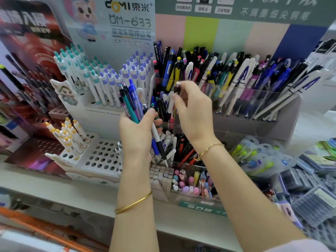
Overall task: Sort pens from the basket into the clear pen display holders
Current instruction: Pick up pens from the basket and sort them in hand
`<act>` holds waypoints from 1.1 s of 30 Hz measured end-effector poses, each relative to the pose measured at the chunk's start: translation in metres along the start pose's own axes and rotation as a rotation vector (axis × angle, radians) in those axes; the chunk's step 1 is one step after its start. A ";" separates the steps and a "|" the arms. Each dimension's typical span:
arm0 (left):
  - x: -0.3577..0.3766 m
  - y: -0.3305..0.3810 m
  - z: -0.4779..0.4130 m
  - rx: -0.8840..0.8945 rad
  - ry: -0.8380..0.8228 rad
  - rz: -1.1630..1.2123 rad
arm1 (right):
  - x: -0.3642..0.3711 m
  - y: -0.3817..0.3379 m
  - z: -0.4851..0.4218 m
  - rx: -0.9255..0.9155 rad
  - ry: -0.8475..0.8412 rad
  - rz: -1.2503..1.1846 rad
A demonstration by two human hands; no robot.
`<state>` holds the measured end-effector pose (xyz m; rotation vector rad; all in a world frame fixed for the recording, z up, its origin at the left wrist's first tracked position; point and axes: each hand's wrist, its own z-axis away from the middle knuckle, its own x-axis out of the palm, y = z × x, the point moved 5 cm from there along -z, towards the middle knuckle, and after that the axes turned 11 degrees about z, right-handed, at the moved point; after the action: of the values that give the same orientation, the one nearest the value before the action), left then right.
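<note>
Over the clear holder (214,99), right hand (192,113) pinching one dark-capped pen (176,89), left hand (136,131) beside it — gripping roughly six pens (130,104)

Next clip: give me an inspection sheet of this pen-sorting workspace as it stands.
Surface: pale shop shelf, crowded with displays.
Job's things: clear display holder, its tiers packed with mixed pens; bundle of pens; dark-capped pen; no basket seen.
Clutter: white peg stand, partly filled; pastel small items in a front compartment; packets at right.
Hands: left hand grips the bundle of pens; right hand pinches the dark-capped pen in its fingers, above the holder.
Cables: nothing seen.
Surroundings: printed display boards behind.
</note>
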<state>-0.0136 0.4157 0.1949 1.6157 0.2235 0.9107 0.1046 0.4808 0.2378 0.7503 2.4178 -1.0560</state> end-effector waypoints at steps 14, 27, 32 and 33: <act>0.009 -0.001 0.001 -0.041 -0.088 0.027 | 0.027 -0.002 0.001 -0.004 -0.349 0.527; 0.035 -0.002 0.011 -0.081 -0.254 -0.016 | -0.011 0.016 0.009 0.443 -0.538 -0.457; 0.041 -0.001 0.014 -0.072 -0.308 -0.047 | -0.021 0.027 0.004 0.446 -0.387 -0.535; 0.040 0.001 0.013 -0.057 -0.288 -0.069 | -0.024 0.029 0.001 0.443 -0.317 -0.518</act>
<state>0.0217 0.4295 0.2129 1.6541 0.0519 0.6177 0.1412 0.4885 0.2345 0.0430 2.1638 -1.7946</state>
